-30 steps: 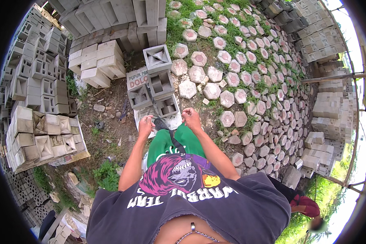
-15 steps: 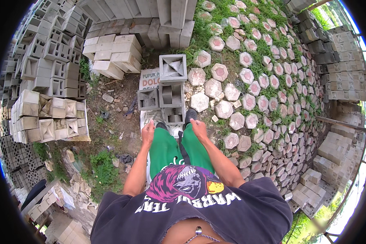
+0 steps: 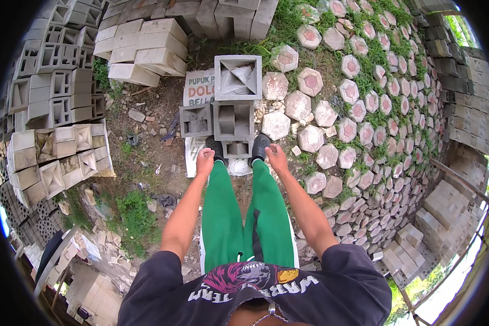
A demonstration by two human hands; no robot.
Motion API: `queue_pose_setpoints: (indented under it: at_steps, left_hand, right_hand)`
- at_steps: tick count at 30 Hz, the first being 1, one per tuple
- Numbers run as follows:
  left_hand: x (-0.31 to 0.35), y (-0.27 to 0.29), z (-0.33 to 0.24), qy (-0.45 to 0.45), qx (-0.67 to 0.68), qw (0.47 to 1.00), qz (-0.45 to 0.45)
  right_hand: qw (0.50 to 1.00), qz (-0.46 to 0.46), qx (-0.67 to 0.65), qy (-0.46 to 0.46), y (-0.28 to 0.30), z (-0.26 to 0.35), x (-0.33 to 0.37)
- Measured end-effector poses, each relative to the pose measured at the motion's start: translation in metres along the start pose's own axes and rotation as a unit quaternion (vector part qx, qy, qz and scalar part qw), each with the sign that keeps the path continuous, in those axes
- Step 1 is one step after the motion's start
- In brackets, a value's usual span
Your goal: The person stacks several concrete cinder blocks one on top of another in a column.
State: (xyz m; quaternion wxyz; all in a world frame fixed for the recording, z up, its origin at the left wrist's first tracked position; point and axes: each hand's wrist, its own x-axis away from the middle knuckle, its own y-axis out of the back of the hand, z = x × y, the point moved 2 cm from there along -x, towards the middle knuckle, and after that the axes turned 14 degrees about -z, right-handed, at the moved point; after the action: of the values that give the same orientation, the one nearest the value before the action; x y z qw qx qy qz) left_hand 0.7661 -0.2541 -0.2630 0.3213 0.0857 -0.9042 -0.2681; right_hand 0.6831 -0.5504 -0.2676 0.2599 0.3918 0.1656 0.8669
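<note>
My left hand (image 3: 205,161) hangs beside the left knee with its fingers curled in and nothing seen in them. On the other side, my right hand (image 3: 277,158) is loosely closed and appears to hold nothing. Ahead of my feet stand several grey concrete vent blocks: a tall one (image 3: 224,61) with a pyramid-like inside, a middle one (image 3: 217,120) with a square opening, a smaller one (image 3: 196,133) to its left, and a low one (image 3: 238,152) between my shoes. Neither hand touches a block. A printed white sack (image 3: 198,92) lies under the blocks.
Hexagonal paving stones (image 3: 276,124) spread over grass to the right. Pale vent blocks (image 3: 51,176) are piled at left, and solid blocks (image 3: 160,46) are stacked ahead. More block stacks (image 3: 445,204) line the right edge. Rubble and a weed clump (image 3: 136,217) lie at left.
My body has straightened, showing more of the green trousers and both shoes. My hands have moved slightly apart, and the blocks now appear a little higher in view.
</note>
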Motion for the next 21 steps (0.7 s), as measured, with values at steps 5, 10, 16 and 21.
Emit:
queue_pose_setpoints:
  at_steps: [5,10,16,21]
  left_hand:
    - [-0.075,-0.046,0.033,0.031,-0.036,0.998,0.037]
    - [-0.142,-0.102,0.037,0.068,0.099,0.988,0.092]
    - [-0.186,-0.137,0.045,0.064,0.038,0.986,0.15]
    - [-0.2,-0.137,0.082,0.05,0.005,0.996,0.067]
  right_hand:
    - [0.997,0.04,0.057,-0.013,-0.066,-0.018,-0.061]
    - [0.996,0.051,0.078,0.003,-0.125,-0.041,-0.124]
    - [0.999,0.02,0.029,-0.002,-0.163,-0.04,-0.159]
    - [0.998,0.035,-0.042,0.009,-0.185,-0.029,-0.155]
